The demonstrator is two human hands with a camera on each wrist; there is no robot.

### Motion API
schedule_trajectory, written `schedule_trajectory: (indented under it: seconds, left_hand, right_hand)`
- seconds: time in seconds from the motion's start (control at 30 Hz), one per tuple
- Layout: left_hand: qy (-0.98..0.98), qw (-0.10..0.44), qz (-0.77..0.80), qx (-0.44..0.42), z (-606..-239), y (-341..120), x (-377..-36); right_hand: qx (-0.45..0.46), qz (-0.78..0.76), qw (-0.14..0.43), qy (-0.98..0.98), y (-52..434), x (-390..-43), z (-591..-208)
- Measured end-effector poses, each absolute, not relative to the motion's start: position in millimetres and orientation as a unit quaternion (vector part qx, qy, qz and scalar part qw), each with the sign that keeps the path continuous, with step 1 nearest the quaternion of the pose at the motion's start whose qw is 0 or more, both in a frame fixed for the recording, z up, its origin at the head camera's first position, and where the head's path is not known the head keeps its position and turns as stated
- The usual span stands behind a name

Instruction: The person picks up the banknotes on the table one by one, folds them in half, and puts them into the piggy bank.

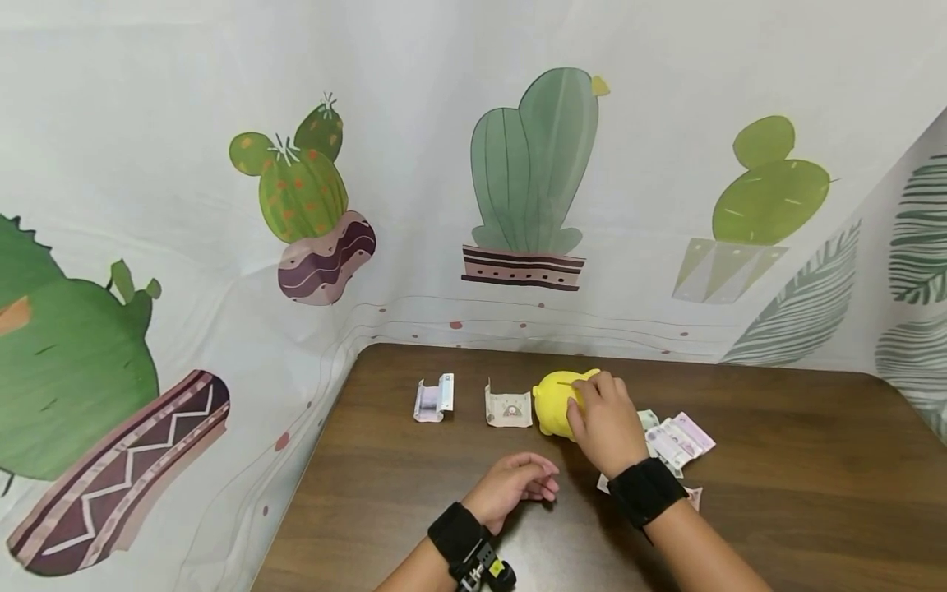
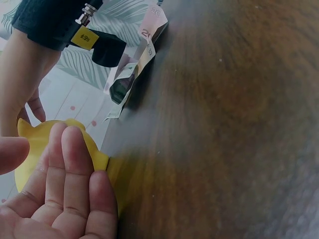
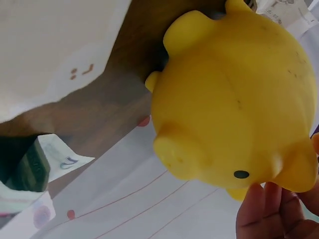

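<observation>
Loosely curled left hand (image 1: 510,488), right hand (image 1: 610,423) farther forward, gripping yellow pig (image 1: 552,404)

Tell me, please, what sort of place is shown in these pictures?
Probably an indoor spot arranged for recording, though the room beyond is not visible: a brown table stands before a cactus-print backdrop, and a small wrist-worn camera is in view.

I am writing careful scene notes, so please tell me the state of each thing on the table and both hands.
Yellow piggy bank: upright, gripped
Right hand: grips the piggy bank
Left hand: empty, fingers loosely bent
Leftmost banknote: creased, ends bent up
Second banknote from left: creased, one end bent up
Banknotes at right: creased, overlapping, partly hidden
</observation>
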State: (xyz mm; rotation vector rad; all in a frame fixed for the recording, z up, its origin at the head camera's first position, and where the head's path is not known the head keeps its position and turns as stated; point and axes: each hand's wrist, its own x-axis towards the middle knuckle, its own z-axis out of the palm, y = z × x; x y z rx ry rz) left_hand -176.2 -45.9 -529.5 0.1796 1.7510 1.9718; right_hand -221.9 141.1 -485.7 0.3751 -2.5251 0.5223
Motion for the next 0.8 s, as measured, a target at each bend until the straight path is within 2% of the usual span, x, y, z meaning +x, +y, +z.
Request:
schedule_trajectory:
  seconds: [0.33,0.8]
  left_hand:
    - [0.644,0.245,0.722,0.065,-528.3,-46.0,-175.7]
    - [0.64,0.246,0.726,0.058,-528.7,-43.6,-175.8]
  right_hand:
    - [0.149,0.245,0.246,-0.926,154.8,-209.0,-485.4]
    - [0.125,0.308,0.202,-0.921,178.0,-169.4,-489.5]
